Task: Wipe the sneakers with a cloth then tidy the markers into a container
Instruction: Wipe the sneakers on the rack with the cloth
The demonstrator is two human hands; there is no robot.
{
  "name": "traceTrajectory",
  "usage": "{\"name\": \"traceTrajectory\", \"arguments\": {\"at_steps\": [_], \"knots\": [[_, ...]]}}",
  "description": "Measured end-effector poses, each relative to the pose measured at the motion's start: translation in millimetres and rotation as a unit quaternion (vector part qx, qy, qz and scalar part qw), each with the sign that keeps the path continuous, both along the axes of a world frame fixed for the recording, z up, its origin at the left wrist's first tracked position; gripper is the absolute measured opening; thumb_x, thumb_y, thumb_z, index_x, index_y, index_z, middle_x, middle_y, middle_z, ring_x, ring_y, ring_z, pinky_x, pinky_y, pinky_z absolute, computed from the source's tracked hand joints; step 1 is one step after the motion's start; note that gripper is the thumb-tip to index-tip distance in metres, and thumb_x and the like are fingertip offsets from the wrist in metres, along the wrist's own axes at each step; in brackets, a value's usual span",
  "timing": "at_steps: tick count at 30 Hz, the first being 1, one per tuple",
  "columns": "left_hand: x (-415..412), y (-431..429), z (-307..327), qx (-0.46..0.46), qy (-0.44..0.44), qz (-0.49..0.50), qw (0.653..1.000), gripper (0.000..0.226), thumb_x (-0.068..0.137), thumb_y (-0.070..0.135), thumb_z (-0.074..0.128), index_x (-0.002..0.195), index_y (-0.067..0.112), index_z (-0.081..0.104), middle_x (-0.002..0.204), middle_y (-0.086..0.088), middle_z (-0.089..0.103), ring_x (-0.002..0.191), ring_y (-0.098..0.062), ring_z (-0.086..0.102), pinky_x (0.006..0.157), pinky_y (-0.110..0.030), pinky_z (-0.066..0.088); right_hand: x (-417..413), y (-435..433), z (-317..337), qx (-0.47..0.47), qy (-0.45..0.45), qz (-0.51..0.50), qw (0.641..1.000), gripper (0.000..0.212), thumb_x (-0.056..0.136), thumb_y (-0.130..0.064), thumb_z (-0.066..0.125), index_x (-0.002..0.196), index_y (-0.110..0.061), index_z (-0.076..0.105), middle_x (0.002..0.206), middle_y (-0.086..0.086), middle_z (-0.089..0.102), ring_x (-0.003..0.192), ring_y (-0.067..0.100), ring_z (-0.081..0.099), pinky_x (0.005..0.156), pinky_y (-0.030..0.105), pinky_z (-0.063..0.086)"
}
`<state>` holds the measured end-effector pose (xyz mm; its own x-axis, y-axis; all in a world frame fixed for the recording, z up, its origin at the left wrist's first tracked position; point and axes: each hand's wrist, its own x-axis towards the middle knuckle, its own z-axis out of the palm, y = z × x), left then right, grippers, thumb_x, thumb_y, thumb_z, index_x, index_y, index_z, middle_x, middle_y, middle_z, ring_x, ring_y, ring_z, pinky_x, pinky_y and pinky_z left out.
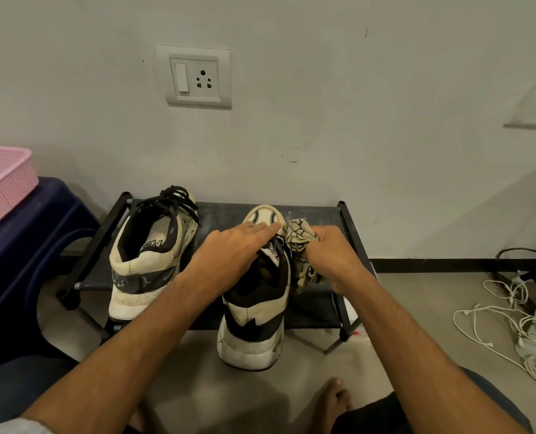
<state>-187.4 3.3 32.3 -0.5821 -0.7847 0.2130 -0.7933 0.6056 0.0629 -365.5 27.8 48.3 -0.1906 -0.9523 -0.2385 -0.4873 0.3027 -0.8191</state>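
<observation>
Two cream and black sneakers stand on a low black rack [310, 214], heels toward me. The left sneaker [149, 255] stands untouched with its black laces loose. My left hand [229, 249] rests on top of the right sneaker [257, 311], fingers stretched along its laces toward the toe. My right hand [332, 258] grips a bunched patterned cloth [299, 236] against the right side of that sneaker near the toe. No markers are in view.
A pink basket [3, 183] sits on a dark blue stool [31, 242] at the left. Tangled white cables [511, 321] and a black cord lie on the floor at the right. The wall with its sockets stands just behind the rack. My bare foot [335, 399] is below.
</observation>
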Motion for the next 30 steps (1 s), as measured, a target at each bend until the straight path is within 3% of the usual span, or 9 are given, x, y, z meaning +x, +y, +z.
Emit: {"name": "traceTrajectory", "arguments": {"at_steps": [4, 10, 16, 21, 26, 30], "knots": [[1, -5, 1, 0.049, 0.048, 0.022, 0.997, 0.057, 0.099, 0.012, 0.045, 0.147, 0.038, 0.032, 0.147, 0.01, 0.044, 0.128, -0.018, 0.048, 0.098, -0.04, 0.047, 3, 0, -2, 0.003, -0.005, 0.004, 1.0, 0.022, 0.098, -0.013, 0.051, 0.088, -0.011, 0.071, 0.084, 0.01, 0.072, 0.076, 0.023, 0.064, 0.06, 0.03, 0.047], [-4, -8, 5, 0.047, 0.117, 0.022, 0.992, 0.053, 0.093, 0.002, 0.045, 0.13, 0.036, 0.057, 0.137, 0.015, 0.054, 0.122, -0.016, 0.053, 0.096, -0.039, 0.048, 0, -2, 4, -0.002, -0.017, -0.004, 1.0, 0.021, 0.097, -0.014, 0.053, 0.088, -0.009, 0.071, 0.088, 0.013, 0.072, 0.073, 0.017, 0.058, 0.06, 0.03, 0.043], [-21, -30, 21, 0.061, 0.131, 0.017, 0.989, 0.061, 0.084, -0.004, 0.046, 0.121, 0.041, 0.063, 0.126, 0.007, 0.064, 0.114, -0.024, 0.058, 0.092, -0.046, 0.049, -26, -10, 14, -0.031, -0.024, -0.066, 0.997, 0.022, 0.094, -0.011, 0.053, 0.082, -0.013, 0.071, 0.084, 0.013, 0.073, 0.082, 0.028, 0.07, 0.066, 0.04, 0.057], [-43, -56, 28, 0.064, 0.103, 0.025, 0.992, 0.059, 0.085, -0.006, 0.043, 0.121, 0.035, 0.065, 0.122, -0.004, 0.066, 0.106, -0.029, 0.061, 0.088, -0.044, 0.05, -41, -12, 21, -0.051, -0.026, -0.098, 0.994, 0.021, 0.094, -0.007, 0.051, 0.083, -0.009, 0.069, 0.088, 0.02, 0.07, 0.084, 0.035, 0.069, 0.068, 0.047, 0.058], [-52, -71, 28, 0.063, 0.095, 0.032, 0.993, 0.057, 0.086, -0.007, 0.043, 0.121, 0.032, 0.066, 0.121, -0.006, 0.066, 0.104, -0.03, 0.061, 0.087, -0.045, 0.051, -38, -13, 13, -0.061, -0.03, -0.09, 0.994, 0.02, 0.093, -0.012, 0.051, 0.08, -0.002, 0.063, 0.084, 0.026, 0.066, 0.067, 0.027, 0.058, 0.056, 0.036, 0.044], [-62, -70, 34, 0.049, 0.074, 0.025, 0.996, 0.055, 0.089, -0.007, 0.042, 0.125, 0.029, 0.064, 0.124, -0.003, 0.063, 0.106, -0.026, 0.059, 0.075, -0.029, 0.043, -39, -14, 13, -0.064, -0.035, -0.086, 0.994, 0.019, 0.092, -0.008, 0.05, 0.078, -0.001, 0.06, 0.074, 0.023, 0.061, 0.066, 0.024, 0.054, 0.055, 0.034, 0.043]]}}
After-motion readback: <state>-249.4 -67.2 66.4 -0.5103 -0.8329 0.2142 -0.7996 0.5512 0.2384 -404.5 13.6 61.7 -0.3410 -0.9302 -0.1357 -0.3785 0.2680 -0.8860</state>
